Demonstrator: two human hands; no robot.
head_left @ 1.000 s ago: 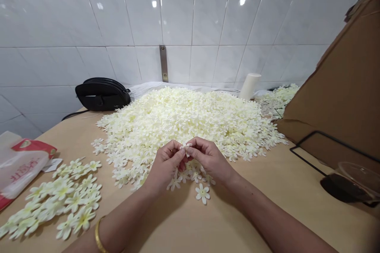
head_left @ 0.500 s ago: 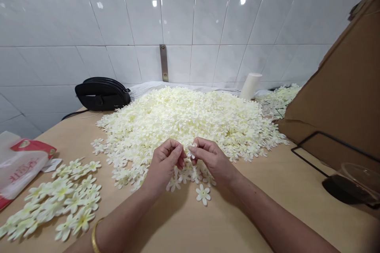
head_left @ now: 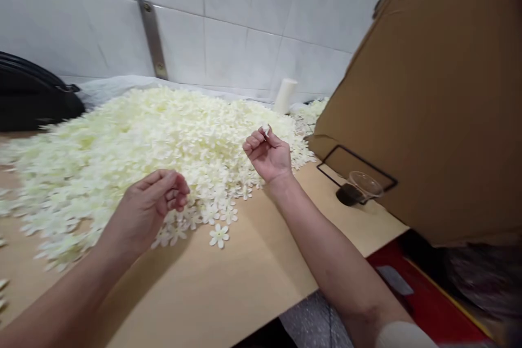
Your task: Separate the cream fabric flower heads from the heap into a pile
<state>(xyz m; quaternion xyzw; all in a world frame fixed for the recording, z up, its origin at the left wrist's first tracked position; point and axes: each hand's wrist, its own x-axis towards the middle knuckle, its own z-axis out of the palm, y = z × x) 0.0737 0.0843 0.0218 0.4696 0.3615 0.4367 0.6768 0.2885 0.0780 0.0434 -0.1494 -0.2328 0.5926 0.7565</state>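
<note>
My right hand (head_left: 269, 155) is raised palm up at the right side of a large heap of pale yellow-white artificial flowers (head_left: 163, 136). Its thumb and fingers pinch a small white artificial flower (head_left: 266, 129), of which only a bit shows. My left hand (head_left: 157, 198) hovers over the heap's front edge, fingers curled and thumb pressed to the forefinger; whatever it may hold is hidden. Between the hands and nearer to me, a single loose flower (head_left: 219, 235) lies flat on the tan tabletop (head_left: 228, 277).
A large cardboard sheet (head_left: 428, 109) stands on the right, with a black wire frame (head_left: 359, 159) and a clear, dark-bottomed cup-like thing (head_left: 361, 187) before it. At the back are a white cylinder (head_left: 285, 95) and, left, a black bag (head_left: 35, 95). Something red (head_left: 432, 293) lies below the table's right edge.
My hands have parted: the right has swung away to the right with the flower and turned palm up, while the left stays near the front flowers. The view has turned right.
</note>
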